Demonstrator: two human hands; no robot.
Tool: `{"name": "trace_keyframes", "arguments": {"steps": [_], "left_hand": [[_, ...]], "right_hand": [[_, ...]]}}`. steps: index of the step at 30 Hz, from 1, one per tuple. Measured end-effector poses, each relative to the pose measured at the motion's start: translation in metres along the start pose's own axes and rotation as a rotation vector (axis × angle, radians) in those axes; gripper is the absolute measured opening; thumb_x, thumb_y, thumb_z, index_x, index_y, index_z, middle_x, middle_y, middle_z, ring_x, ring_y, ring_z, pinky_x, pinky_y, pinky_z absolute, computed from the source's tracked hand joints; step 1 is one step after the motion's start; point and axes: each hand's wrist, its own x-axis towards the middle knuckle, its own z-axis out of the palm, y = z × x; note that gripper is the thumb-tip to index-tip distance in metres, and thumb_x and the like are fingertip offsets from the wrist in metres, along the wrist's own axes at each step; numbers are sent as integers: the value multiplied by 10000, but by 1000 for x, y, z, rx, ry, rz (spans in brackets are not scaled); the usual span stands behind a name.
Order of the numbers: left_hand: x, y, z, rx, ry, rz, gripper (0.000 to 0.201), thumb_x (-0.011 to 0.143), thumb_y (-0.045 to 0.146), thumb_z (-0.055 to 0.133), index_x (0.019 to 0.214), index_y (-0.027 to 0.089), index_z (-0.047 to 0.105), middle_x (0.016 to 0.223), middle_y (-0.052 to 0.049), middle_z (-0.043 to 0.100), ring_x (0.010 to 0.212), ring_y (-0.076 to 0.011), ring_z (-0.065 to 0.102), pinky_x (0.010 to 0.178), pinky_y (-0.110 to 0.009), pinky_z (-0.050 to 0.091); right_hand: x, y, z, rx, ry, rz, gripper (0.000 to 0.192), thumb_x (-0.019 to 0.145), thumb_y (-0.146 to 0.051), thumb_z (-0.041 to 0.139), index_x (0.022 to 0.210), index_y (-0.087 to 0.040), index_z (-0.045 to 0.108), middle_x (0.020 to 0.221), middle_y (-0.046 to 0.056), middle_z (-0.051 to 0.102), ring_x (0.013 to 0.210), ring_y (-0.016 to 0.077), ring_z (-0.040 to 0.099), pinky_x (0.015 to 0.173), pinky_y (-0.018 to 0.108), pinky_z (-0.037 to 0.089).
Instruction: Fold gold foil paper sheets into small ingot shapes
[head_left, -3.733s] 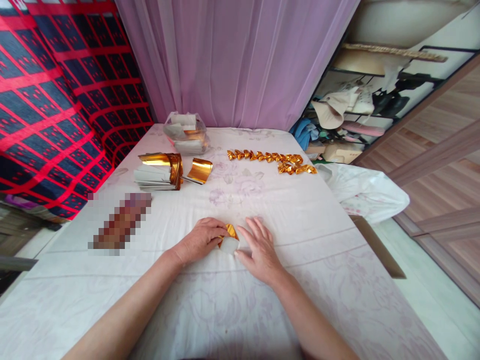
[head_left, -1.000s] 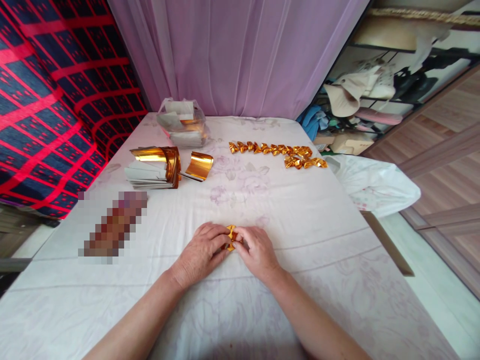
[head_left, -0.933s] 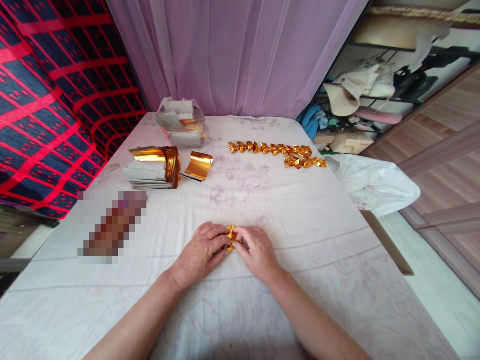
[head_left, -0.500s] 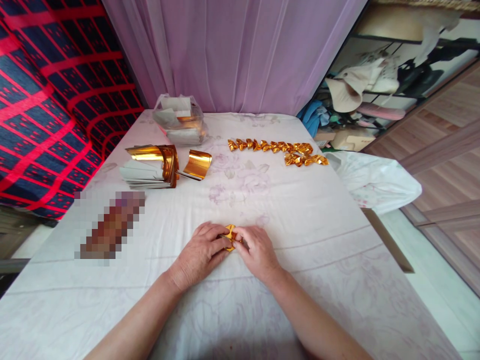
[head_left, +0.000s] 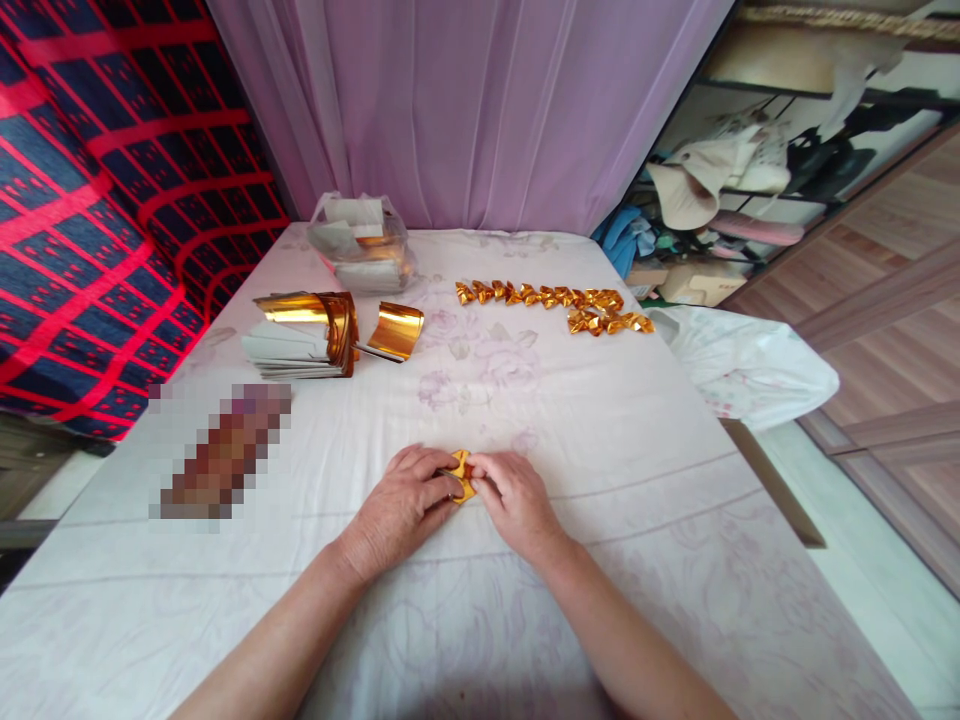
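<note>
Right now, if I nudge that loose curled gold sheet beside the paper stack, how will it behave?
The curled gold sheet looks thin and foil-like, so probably very light and likely to skid or flip on the tablecloth. Its arch suggests it would flatten or crease under pressure. The shiny face may be slippery to pinch.

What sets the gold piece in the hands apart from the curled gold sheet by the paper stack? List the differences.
The gold piece is small and tightly folded; the curled gold sheet is larger and unfolded, arched.
The gold piece is pinched between the left hand and right hand; the curled gold sheet lies untouched beside the paper stack.
Both are shiny gold foil.
</note>
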Motion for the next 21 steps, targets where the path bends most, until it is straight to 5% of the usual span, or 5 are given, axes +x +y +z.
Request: {"name": "trace_keyframes", "arguments": {"steps": [9,21], "left_hand": [[-1,0,2,-17,17,-36,165,863,201,634,1024,231,613,1149,-67,652,1098,-250,576,1002,-483,430],[-3,-1,6,-70,102,-73,339,823,155,630,1122,239,495,1067,-59,649,1045,-235,601,929,-452,477]], "right_hand": [[0,-9,-1,-48,-60,48,314,781,-164,656,1089,-190,597,928,53,681,875,244,597,781,387,445],[0,-1,-5,64,-74,49,355,804,-62,533,1112,-228,595,942,31,689,900,201,616,819,352,470]]}}
